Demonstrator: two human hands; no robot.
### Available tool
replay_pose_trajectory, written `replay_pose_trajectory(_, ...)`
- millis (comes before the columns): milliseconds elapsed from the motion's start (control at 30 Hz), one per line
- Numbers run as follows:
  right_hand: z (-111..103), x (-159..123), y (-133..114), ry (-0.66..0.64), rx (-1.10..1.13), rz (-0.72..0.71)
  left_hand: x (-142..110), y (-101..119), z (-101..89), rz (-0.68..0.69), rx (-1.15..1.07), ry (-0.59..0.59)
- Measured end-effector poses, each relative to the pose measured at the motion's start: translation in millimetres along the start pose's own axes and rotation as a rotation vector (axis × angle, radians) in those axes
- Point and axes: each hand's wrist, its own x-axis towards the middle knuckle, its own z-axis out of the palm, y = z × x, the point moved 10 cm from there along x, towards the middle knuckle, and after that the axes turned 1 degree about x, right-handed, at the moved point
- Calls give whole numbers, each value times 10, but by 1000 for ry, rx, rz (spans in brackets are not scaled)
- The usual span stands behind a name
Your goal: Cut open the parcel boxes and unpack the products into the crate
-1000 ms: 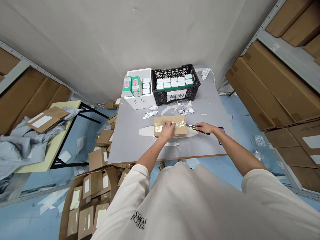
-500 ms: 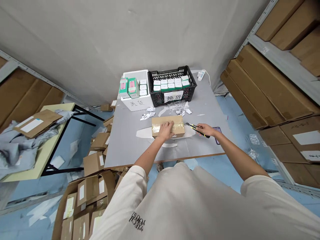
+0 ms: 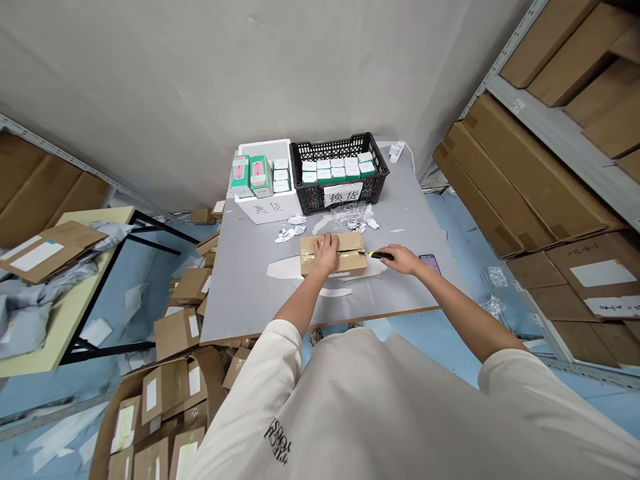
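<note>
A small brown cardboard box (image 3: pixel 353 244), sealed with clear tape, lies on the grey table in front of me. My left hand (image 3: pixel 325 252) rests on its top, fingers laid over the upper face. Along the top seam, a dark slit shows to the right of that hand. My right hand (image 3: pixel 401 258) is closed round a yellow and black utility knife (image 3: pixel 383 255). The knife's tip meets the right end of the box at the taped seam.
Behind the box stand a black plastic crate (image 3: pixel 313 201) and a white foam box (image 3: pixel 265 210), both holding small white-and-green boxes. Crumpled paper (image 3: pixel 290 233), bubble wrap (image 3: pixel 350 215) and a phone (image 3: pixel 430 263) lie on the table (image 3: pixel 240 293). Cartons crowd the floor at left and the shelves at right.
The knife has moved left from beside the box onto its seam, where a slit now shows. My left hand has shifted slightly back and left on the box top.
</note>
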Motion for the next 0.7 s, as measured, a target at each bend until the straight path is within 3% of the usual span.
replay_pose_trajectory(133, 44, 16, 49, 27, -38, 24, 30, -73, 43, -8, -8, -25)
replay_pose_trajectory(433, 154, 83, 57, 168, -93, 16, -83, -47, 13, 20, 39, 70)
replay_pose_trajectory(700, 61, 45, 202, 229, -157, -8, -80, -44, -13, 22, 27, 66)
